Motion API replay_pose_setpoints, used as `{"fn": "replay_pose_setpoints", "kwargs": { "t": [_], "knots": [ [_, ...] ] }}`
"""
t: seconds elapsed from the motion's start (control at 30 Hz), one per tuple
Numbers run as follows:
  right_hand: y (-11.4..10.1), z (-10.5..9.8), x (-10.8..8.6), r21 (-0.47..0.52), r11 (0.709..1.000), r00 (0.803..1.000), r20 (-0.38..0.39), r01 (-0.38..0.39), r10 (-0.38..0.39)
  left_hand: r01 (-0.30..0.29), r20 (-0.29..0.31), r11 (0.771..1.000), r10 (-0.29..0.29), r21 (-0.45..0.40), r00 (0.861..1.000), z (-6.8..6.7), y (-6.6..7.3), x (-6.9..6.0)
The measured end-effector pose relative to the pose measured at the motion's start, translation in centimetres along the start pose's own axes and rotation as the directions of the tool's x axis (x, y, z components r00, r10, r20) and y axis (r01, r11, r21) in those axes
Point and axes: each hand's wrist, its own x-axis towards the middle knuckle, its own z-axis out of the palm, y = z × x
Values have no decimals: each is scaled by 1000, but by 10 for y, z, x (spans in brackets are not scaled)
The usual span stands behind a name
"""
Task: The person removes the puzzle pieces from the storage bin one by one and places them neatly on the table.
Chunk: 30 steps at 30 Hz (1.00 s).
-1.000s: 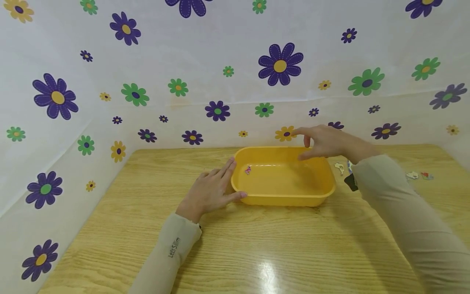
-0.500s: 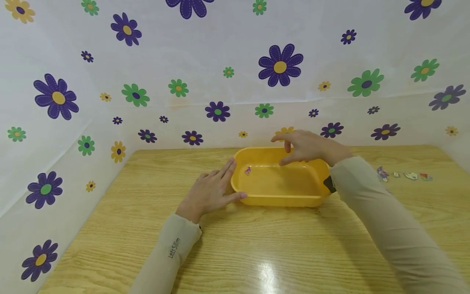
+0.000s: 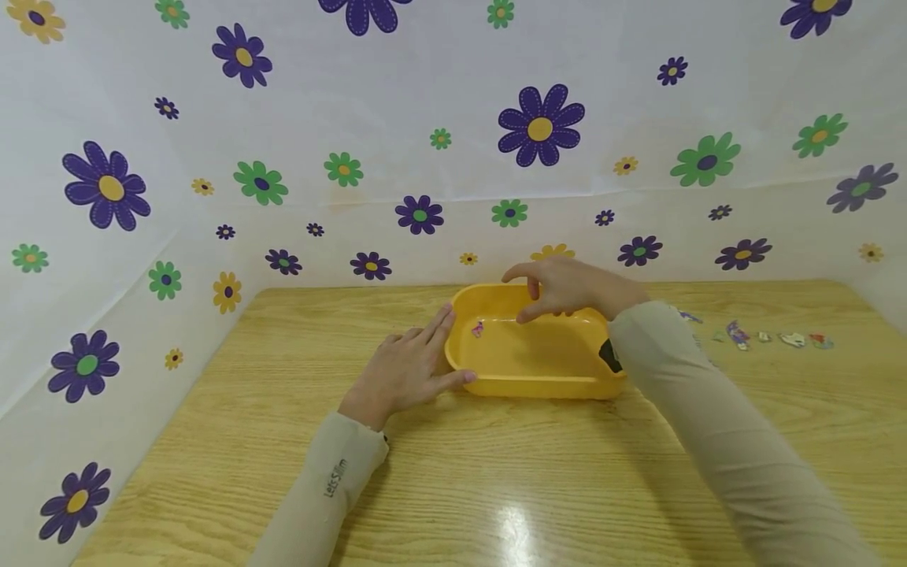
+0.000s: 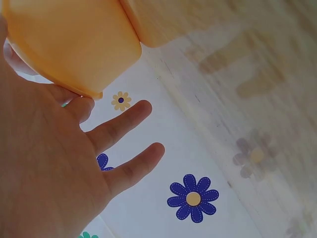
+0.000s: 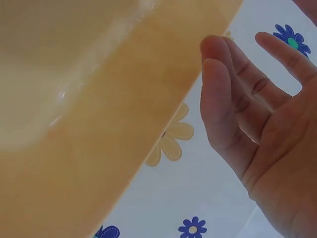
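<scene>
A yellow plastic tub (image 3: pixel 546 387) stands on the wooden table, with a small pink cutout-like piece (image 3: pixel 478 329) lying in its left part. My left hand (image 3: pixel 400 366) rests against the tub's left end, its thumb on the front rim and its fingers along the side. In the left wrist view, two fingers (image 4: pixel 126 168) stretch out away from the tub. Over the back of the tub is my right hand (image 3: pixel 567 285), index finger and thumb bent and apart. The right wrist view shows nothing held in that hand (image 5: pixel 267 114).
To the right of the tub lie several small colourful flat pieces, among them a purple one (image 3: pixel 737 335), a white one (image 3: pixel 791 340) and a red-and-white one (image 3: pixel 820 341). A flower-printed white sheet (image 3: pixel 312 94) rises behind the table (image 3: pixel 283 472).
My right hand has moved left over the tub, from its right end towards the middle, uncovering flat pieces on the table. The left hand and the tub have not moved.
</scene>
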Motion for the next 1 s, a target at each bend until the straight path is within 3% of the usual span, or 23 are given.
{"fn": "replay_pose_setpoints", "kwargs": {
  "t": [0.5, 0.83, 1.0],
  "knots": [
    [-3, 18, 23, 72, 994, 994, 74, -82, 77, 8, 0, 1000, -8, -13, 1000, 0, -1, -1],
    [-6, 27, 36, 42, 994, 988, 119, -104, 98, -1, -15, 1000, 1, -5, 1000, 0, -1, 0],
    [-6, 33, 41, 36, 987, 976, 155, -159, 151, -6, -9, 1000, 6, -2, 1000, 0, 0, 0]
  ]
}}
